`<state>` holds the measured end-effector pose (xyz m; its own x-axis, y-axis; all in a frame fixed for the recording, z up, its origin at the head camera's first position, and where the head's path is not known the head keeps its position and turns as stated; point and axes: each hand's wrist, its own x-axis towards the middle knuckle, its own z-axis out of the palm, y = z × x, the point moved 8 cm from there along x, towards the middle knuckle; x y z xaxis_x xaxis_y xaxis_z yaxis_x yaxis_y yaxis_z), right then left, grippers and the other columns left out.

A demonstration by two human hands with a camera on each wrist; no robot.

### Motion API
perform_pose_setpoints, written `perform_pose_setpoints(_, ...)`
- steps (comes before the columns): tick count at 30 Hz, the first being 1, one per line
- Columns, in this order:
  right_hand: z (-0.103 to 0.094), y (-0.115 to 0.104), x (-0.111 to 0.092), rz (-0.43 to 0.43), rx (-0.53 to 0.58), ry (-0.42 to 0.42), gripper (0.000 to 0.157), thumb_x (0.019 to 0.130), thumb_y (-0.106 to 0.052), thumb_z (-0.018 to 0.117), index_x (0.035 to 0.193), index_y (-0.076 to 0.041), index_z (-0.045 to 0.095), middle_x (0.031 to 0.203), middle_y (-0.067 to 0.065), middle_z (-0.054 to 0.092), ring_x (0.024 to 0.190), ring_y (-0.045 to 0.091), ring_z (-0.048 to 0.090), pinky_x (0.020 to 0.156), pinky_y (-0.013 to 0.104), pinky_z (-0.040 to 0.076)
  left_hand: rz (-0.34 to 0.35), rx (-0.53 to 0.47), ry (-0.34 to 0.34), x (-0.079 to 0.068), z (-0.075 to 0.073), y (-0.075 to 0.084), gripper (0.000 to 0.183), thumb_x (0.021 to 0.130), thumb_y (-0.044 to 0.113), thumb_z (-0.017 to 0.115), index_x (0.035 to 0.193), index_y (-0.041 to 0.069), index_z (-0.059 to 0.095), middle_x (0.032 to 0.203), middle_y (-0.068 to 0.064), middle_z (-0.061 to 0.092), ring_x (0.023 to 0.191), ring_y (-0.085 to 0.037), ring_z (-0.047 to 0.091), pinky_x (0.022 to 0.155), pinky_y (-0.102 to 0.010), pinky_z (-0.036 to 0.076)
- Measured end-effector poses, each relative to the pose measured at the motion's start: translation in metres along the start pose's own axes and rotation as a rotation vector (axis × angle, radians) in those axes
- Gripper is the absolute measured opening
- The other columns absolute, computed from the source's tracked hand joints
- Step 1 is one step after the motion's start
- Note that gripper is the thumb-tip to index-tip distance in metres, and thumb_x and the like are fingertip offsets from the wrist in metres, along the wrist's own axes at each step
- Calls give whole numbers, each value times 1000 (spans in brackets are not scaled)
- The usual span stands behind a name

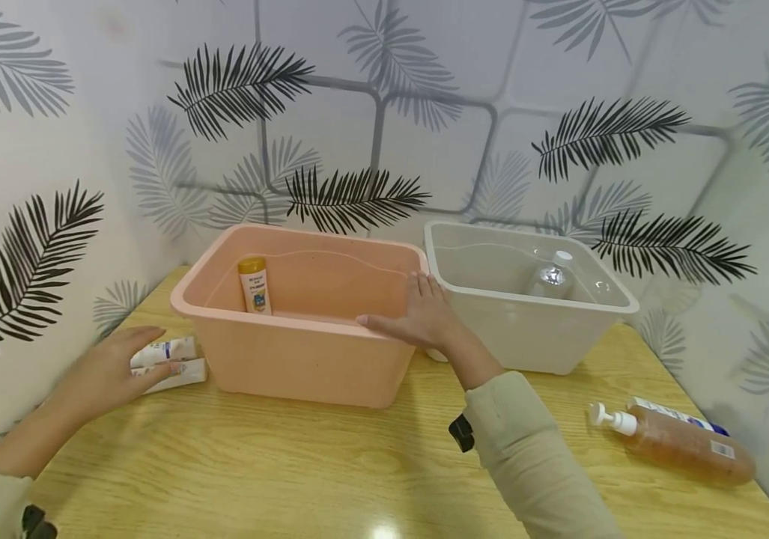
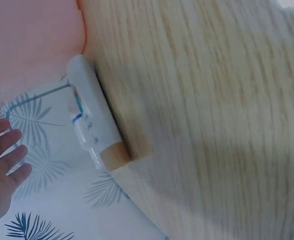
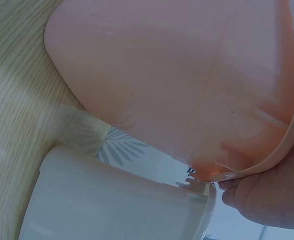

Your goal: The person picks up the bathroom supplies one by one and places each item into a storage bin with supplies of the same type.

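Observation:
My right hand rests on the front right corner of a pink plastic bin. Its thumb lies along the front rim and its fingers along the right rim. In the right wrist view, the hand touches the outside of the rim. A bottle with a yellow cap stands inside this bin at the left. My left hand, fingers spread, is beside two white tubes left of the bin and partly hides them. The left wrist view shows a white tube with a tan cap, apart from the fingers.
A white bin stands right of the pink one, with a clear bottle with a white cap in it. At the right, an amber pump bottle lies beside a white and blue box. Patterned wall closes the wooden table's back.

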<state>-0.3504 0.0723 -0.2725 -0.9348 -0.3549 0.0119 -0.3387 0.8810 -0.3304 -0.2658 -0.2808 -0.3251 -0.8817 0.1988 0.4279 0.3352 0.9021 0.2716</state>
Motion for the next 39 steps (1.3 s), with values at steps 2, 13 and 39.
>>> perform_pose_setpoints(2, -1, 0, 0, 0, -1, 3, 105, 80, -63, 50, 147, 5, 6, 154, 25, 3, 144, 38, 1, 118, 48, 4, -21, 4, -55, 0, 5, -4, 62, 83, 37, 67, 119, -12, 54, 117, -33, 57, 108, -49, 51, 86, -58, 43)
perform_pose_setpoints(13, 0, -2, -2, 2, -8, -1, 107, 80, -64, 50, 146, 6, 5, 154, 26, 3, 143, 39, 2, 117, 49, 5, -45, -9, -76, -6, 19, -23, 55, 77, 30, 74, 110, -12, 61, 107, -30, 63, 100, -47, 57, 83, -56, 47)
perform_pose_setpoints(39, 0, -2, -2, -1, -8, 1, 104, 82, -63, 49, 147, 5, 5, 154, 25, 2, 143, 38, 0, 117, 49, 4, -221, -158, -108, -22, 30, -69, 58, 77, 31, 75, 112, -12, 59, 108, -35, 59, 96, -48, 58, 71, -50, 51)
